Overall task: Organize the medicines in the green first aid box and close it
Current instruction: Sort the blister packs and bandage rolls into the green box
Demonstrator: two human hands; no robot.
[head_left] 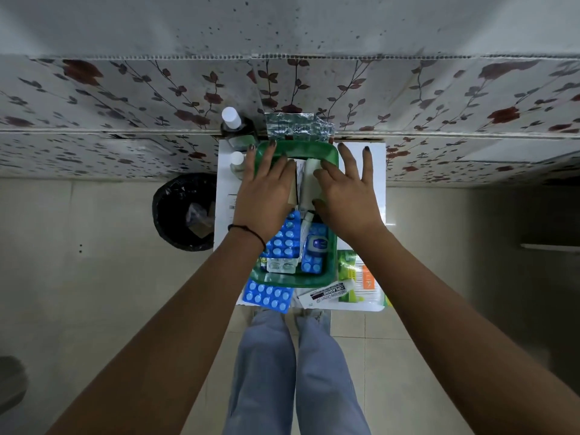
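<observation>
Toward the twelve o'clock end of the green first aid box [329,152], I have both hands down on the contents: my left hand [266,189] lies flat with its fingers [269,155] spread open over the far rim, gripping nothing that I can see, and my right hand [345,196] has its inner fingers curled against a white roll [309,180] that stands among papers in the middle of the box, though whether they truly pinch it I cannot tell. The box sits on a small white desk [376,171] against the flowered wall, with blue blister packs [284,243] and a small blue jar [316,244] already lying at its six o'clock end. To do this step well, I judge the roll should be pressed down flat and snug along the far wall, the left hand holding the loose papers aside so nothing buckles under it. Height matters: anything standing proud of the rim will likely stop the lid from seating. Plenty remains outside, namely another blue strip [266,295] and an ointment tube [323,295] at six o'clock, a green packet [346,271] at five, a foil strip [292,125] at twelve and two bottles [233,127] at eleven, so I would keep room free. I cannot see a lid from this view.
</observation>
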